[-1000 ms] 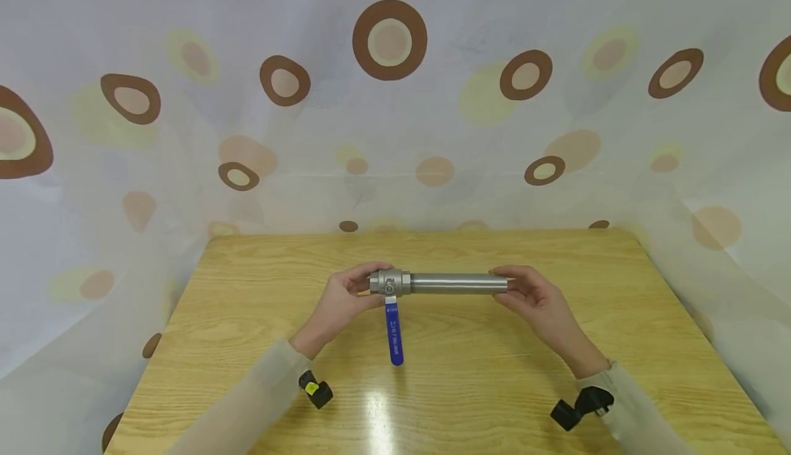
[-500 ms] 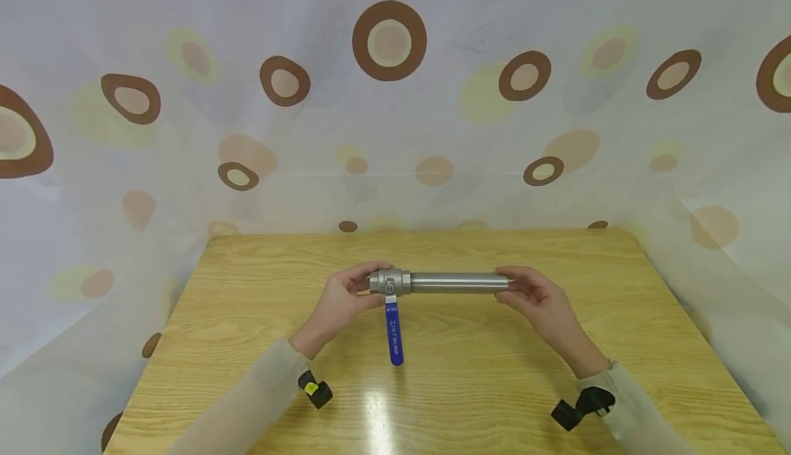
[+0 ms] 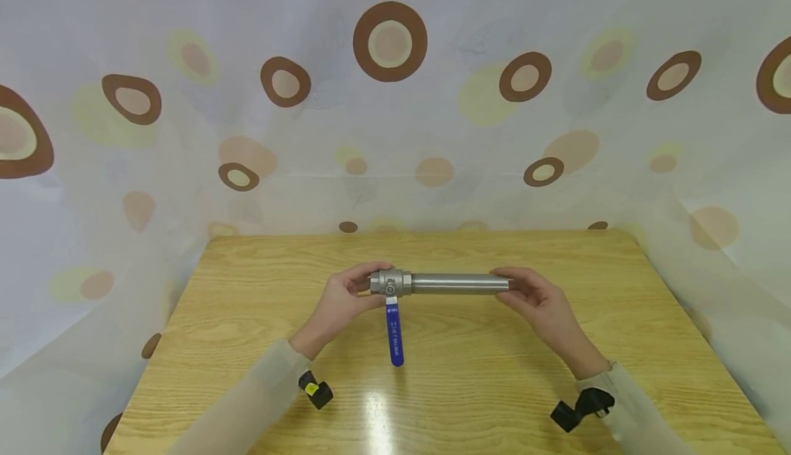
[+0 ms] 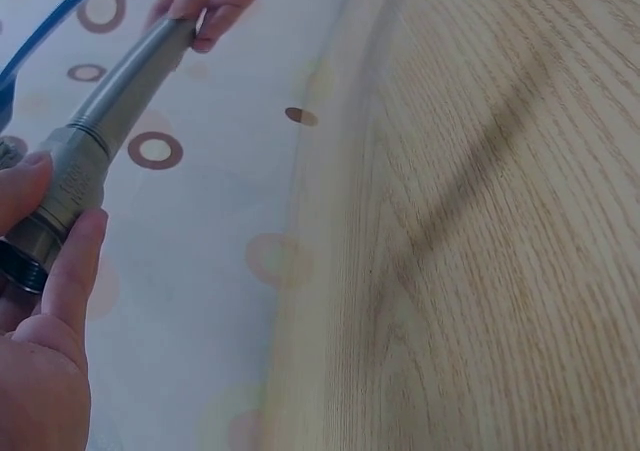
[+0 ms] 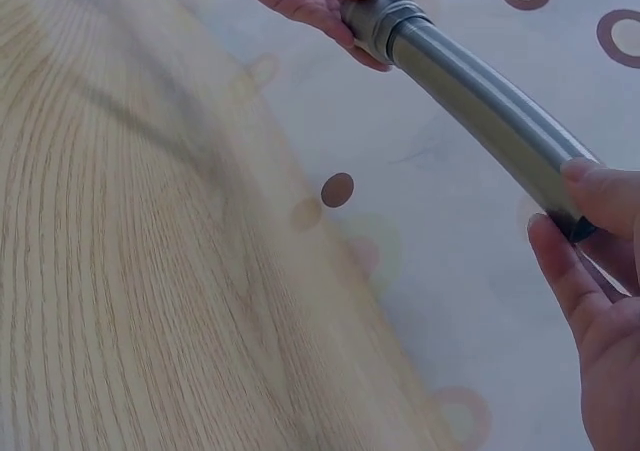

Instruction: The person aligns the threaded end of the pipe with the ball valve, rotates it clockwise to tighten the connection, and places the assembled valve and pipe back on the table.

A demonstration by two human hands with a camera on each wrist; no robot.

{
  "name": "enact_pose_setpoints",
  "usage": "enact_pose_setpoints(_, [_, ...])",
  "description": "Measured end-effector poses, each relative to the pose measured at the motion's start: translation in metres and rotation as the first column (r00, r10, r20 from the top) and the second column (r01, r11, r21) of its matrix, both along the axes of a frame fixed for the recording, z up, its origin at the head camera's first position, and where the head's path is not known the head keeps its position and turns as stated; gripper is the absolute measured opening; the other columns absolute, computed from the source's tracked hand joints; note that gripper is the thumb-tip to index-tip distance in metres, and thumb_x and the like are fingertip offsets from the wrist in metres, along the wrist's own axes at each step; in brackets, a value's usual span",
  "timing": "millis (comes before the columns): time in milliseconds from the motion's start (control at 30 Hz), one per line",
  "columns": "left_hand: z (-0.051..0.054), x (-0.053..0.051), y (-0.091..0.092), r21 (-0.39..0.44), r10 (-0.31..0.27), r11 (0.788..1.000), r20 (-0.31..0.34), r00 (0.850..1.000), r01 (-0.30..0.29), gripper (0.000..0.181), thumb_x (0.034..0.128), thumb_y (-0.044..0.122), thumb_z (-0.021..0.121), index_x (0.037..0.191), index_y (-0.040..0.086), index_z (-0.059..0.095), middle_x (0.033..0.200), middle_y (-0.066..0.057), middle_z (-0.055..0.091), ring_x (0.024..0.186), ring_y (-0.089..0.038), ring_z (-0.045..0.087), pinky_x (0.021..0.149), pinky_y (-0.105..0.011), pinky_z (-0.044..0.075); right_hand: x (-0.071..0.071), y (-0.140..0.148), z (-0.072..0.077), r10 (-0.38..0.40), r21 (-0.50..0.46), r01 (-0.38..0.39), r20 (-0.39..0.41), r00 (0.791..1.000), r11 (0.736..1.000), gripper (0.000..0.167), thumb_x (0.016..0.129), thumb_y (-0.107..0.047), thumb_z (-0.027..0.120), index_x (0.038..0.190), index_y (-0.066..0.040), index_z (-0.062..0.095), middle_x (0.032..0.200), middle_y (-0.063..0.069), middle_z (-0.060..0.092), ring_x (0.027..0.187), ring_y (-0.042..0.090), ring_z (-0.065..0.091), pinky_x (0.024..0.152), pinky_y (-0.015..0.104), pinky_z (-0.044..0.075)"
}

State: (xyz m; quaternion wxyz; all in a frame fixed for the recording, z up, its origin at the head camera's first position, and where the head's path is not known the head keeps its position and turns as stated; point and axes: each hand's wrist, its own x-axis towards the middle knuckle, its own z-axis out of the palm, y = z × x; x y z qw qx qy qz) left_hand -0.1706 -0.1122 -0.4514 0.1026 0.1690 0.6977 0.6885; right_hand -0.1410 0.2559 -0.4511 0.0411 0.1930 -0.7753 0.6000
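Left hand (image 3: 336,304) fingers clamped on ball valve (image 3: 390,281), right hand (image 3: 545,309) fingers clamped on steel pipe's (image 3: 457,283) outer end, both parts joined, held over table (image 3: 469,400). Fingers partly cover both ends. Blue lever (image 3: 394,335) cropped in left wrist view; lettering hard to read.

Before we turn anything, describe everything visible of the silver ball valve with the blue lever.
The valve looks metallic, with faceted ends, its lettered lever pointing to the near side, crosswise to the straight silver metal tube joined at its right. The left-hand grip pinches its open left end, above the wooden table.
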Motion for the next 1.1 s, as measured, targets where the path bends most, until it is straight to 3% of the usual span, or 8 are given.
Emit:
enact_pose_setpoints(133, [-0.0003,-0.0001,0.0004,-0.001,0.002,1.000,-0.001,1.000,-0.002,0.051,0.0883,-0.005,0.074,0.137,0.006,0.066,0.140,-0.015,0.063,0.123,-0.033,0.066,0.094,-0.038,0.061,0.0002,-0.0002,-0.0004,-0.015,0.000,0.015,-0.013,1.000,1.000,0.038,0.101,0.004,0.062,0.139,0.004,0.059,0.116,-0.008,0.071,0.095,0.012,0.072,0.082,0.025,0.062])
enact_pose_setpoints(333, [-0.0002,-0.0004,0.0011,0.008,0.005,1.000,0.006,1.000,-0.005,0.053,0.0874,-0.007,0.073,0.138,0.004,0.065,0.140,-0.017,0.063,0.122,-0.033,0.066,0.094,-0.038,0.061,0.0013,-0.0005,0.0018,0.029,-0.027,-0.029,0.004,1.000,0.999,0.045,0.099,0.006,0.064,0.143,0.004,0.055,0.126,-0.006,0.067,0.103,0.009,0.070,0.086,0.024,0.061])
enact_pose_setpoints(500, [0.0010,0.0003,0.0017,0.015,0.011,1.000,0.019,1.000,-0.011,0.054,0.0862,-0.010,0.073,0.138,0.004,0.065,0.140,-0.018,0.062,0.122,-0.033,0.065,0.093,-0.039,0.061,0.0013,-0.0011,0.0034,0.016,-0.026,-0.016,-0.012,1.000,1.000,0.041,0.100,0.005,0.062,0.141,0.006,0.055,0.113,-0.007,0.072,0.098,0.007,0.072,0.084,0.022,0.061])
enact_pose_setpoints(733, [0.0019,0.0003,0.0016,0.009,0.017,1.000,0.023,1.000,-0.017,0.055,0.0862,-0.009,0.072,0.138,0.005,0.065,0.140,-0.018,0.062,0.122,-0.034,0.065,0.094,-0.040,0.061,0.0006,-0.0010,0.0030,0.037,-0.049,-0.036,0.023,0.999,0.998,0.046,0.100,0.006,0.064,0.144,0.003,0.054,0.132,-0.007,0.065,0.108,0.006,0.069,0.091,0.023,0.059])
enact_pose_setpoints(967, [0.0023,0.0004,0.0018,0.018,0.019,1.000,0.035,0.999,-0.020,0.054,0.0860,-0.009,0.073,0.138,0.004,0.065,0.140,-0.017,0.063,0.122,-0.032,0.065,0.094,-0.040,0.061,0.0002,-0.0010,0.0026,0.019,-0.027,-0.020,-0.015,1.000,0.999,0.041,0.101,0.005,0.061,0.141,0.007,0.054,0.115,-0.007,0.071,0.098,0.007,0.072,0.085,0.023,0.061])
enact_pose_setpoints(1100, [0.0028,0.0008,0.0018,0.022,0.019,1.000,0.036,0.999,-0.019,0.054,0.0860,-0.009,0.073,0.138,0.004,0.065,0.139,-0.018,0.063,0.122,-0.033,0.065,0.094,-0.040,0.061,0.0005,-0.0016,0.0036,0.048,-0.050,-0.048,-0.006,0.999,0.998,0.047,0.100,0.007,0.061,0.147,0.003,0.052,0.129,-0.007,0.066,0.105,0.006,0.070,0.088,0.023,0.060])
